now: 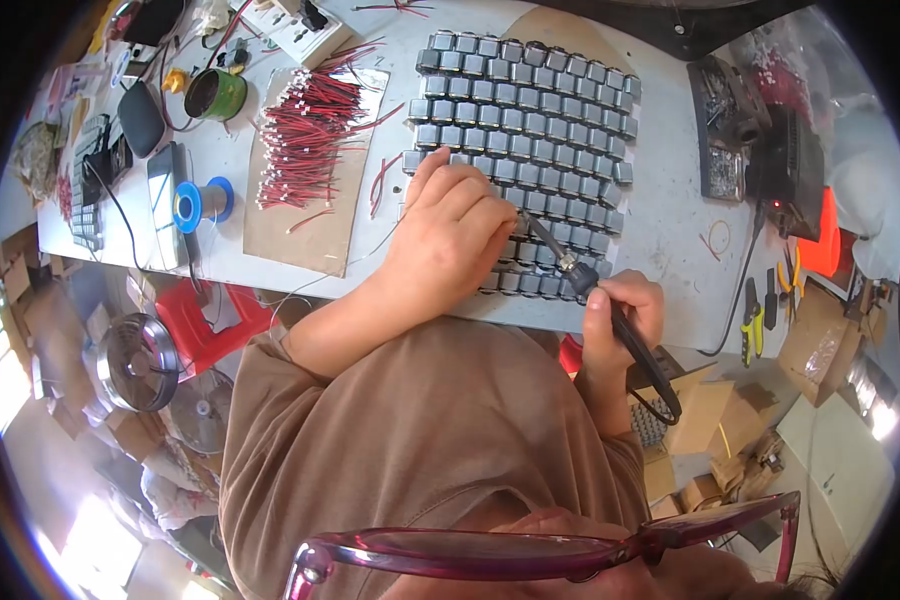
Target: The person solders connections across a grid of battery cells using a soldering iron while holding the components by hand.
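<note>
Rows of small silver-grey metal blocks (545,100) lie on the white table. My left hand (450,235) rests over their lower left part, fingers curled together near the iron's tip. A thin wire (375,247) runs from beside that hand to a blue-rimmed spool (213,202) of solder; what the fingertips pinch is hidden. In my right hand (620,315) is a black soldering iron (582,276), its tip pointing up and left at the blocks beside my left fingers.
Red and black wires (310,140) with white connectors lie on a brown board (295,240). A green tin (215,95) stands at left. At right are a black soldering station (785,160), a parts tray (722,170) and green-handled cutters (753,325).
</note>
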Tool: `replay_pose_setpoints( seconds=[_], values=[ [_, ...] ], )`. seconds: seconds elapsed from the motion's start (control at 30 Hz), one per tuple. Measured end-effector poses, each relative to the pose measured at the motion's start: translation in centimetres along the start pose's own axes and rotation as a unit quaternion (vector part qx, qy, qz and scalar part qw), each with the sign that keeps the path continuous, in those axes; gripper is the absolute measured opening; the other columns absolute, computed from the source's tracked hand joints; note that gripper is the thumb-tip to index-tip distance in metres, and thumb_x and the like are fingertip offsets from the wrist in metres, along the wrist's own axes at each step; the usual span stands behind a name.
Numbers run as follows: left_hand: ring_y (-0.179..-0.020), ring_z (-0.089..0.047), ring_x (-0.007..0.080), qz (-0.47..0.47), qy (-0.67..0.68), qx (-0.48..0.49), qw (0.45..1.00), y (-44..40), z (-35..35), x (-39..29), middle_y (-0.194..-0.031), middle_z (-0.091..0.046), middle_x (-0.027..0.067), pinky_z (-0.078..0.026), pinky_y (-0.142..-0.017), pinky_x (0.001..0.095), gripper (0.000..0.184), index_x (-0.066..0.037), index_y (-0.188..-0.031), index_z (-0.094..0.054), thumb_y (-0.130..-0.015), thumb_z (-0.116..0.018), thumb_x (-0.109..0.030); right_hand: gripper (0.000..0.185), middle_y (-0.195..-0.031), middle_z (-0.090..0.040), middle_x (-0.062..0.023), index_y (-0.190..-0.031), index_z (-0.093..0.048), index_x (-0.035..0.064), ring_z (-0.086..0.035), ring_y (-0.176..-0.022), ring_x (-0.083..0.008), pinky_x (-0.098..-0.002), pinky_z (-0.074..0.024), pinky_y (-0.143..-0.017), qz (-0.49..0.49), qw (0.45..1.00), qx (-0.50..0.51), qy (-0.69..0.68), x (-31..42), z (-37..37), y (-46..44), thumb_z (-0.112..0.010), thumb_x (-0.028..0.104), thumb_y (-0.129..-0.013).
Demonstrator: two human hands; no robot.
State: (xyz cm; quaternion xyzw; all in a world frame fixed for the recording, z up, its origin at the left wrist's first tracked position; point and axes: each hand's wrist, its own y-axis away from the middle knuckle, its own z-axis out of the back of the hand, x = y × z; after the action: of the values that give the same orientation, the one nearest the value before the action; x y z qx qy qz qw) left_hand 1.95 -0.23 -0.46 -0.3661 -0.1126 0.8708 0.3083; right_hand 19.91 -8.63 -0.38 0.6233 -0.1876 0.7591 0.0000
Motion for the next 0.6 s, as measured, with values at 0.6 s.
replay_pose_setpoints(
  seconds=[0.6],
  values=[
    [-0.08, -0.052, 0.0229, 0.001, 0.003, -0.01, 1.0, -0.14, 0.04, 0.01, -0.074, -0.052, 0.0044, -0.035, -0.088, 0.044, 0.019, -0.007, -0.077, -0.057, -0.061, -0.066, -0.001, 0.017, -0.07, -0.049, -0.0079, -0.083, -0.046, -0.0008, -0.044, -0.057, -0.0105, -0.0218, -0.0366, -0.051, 0.002, 1.0, 0.004, 0.006, -0.18, 0.18, 0.11, -0.06, 0.004, -0.074]
  ],
)
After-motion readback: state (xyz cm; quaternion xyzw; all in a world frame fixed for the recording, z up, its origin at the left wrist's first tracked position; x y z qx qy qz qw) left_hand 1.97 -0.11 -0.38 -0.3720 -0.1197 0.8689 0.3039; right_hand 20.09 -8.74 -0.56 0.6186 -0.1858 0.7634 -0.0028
